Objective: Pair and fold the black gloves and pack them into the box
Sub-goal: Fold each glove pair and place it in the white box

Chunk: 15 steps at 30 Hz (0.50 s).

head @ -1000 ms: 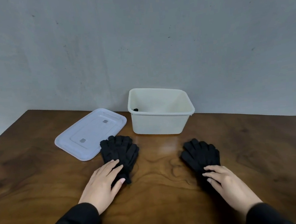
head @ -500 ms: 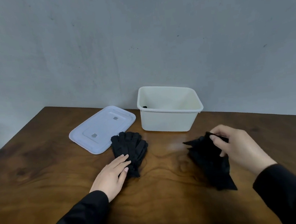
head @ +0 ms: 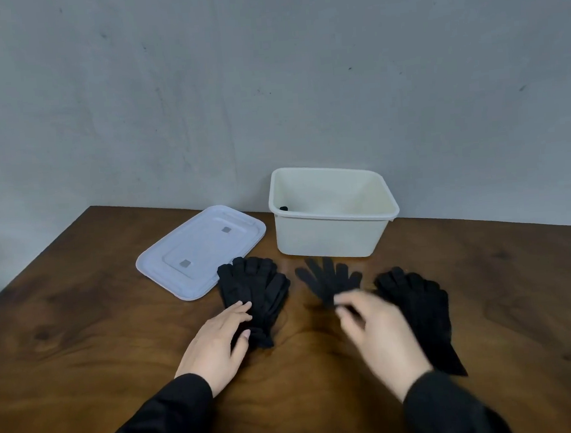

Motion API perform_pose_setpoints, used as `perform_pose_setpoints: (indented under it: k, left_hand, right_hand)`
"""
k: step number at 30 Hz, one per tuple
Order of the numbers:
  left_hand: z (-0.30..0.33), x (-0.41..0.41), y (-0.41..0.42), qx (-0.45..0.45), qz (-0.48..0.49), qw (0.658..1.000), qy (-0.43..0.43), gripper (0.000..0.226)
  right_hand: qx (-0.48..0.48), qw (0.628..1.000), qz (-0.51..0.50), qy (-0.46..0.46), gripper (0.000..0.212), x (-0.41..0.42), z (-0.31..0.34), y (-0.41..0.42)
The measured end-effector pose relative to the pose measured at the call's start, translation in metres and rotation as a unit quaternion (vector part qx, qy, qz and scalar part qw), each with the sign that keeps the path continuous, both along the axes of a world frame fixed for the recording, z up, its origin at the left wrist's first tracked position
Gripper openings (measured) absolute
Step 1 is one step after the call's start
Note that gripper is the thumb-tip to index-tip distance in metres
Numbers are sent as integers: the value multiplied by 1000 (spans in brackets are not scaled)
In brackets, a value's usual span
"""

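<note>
Gloves lie in three dark lots in front of the cream box (head: 333, 236), which stands open at the back of the wooden table (head: 66, 333) against the grey wall (head: 268, 82). Nearest the box, just before its front wall, a single glove (head: 325, 276) is spread with its fingers fanned toward the box. To the left of that, a stacked bunch of gloves (head: 255, 292) lies with its fingertips pointing at the box's left corner and its edge touching the white lid (head: 198, 249). The lid lies flat on the table just left of the box. To the right of the single glove, another pile of gloves (head: 422, 311) stretches from near the box's front right down toward the table's near edge.

The left hand (head: 218, 342) rests flat on the cuff end of the stacked bunch, fingers straight and close together. The right hand (head: 376, 328) is blurred at the cuff end of the single glove, fingers bent forward; whether it pinches the glove cannot be told. Both arms wear black sleeves. Inside the box, at its left rim, a small dark thing (head: 283, 208) shows, too small to make out.
</note>
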<state>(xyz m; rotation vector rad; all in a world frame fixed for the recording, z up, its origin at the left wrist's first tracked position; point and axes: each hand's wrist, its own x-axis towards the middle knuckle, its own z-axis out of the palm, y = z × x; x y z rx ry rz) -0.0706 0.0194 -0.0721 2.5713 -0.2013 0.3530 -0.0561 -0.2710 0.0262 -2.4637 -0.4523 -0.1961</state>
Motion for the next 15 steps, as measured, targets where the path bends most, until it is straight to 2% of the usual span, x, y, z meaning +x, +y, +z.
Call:
perform_pose_setpoints:
  k: [3, 5, 9, 12, 14, 15]
  left_hand:
    - [2, -1, 0, 13, -10, 1000, -26, 30]
    - [2, -1, 0, -1, -8, 1000, -25, 27]
    - [12, -3, 1, -97, 37, 995, -11, 16]
    - [38, 0, -15, -206, 95, 974, -4, 21]
    - [59, 3, -38, -257, 119, 959, -28, 20]
    - [68, 3, -52, -273, 121, 953, -48, 18]
  right_hand:
    - [-116, 990, 51, 58, 26, -23, -64, 5]
    - [-140, 988, 36, 56, 35, -34, -90, 8]
    - [-109, 994, 0, 24, 35, -37, -97, 7]
    - [-81, 996, -27, 11, 42, -40, -89, 8]
    - [-26, 999, -31, 26, 51, -43, -74, 13]
    - [32, 998, -30, 54, 52, -43, -63, 18]
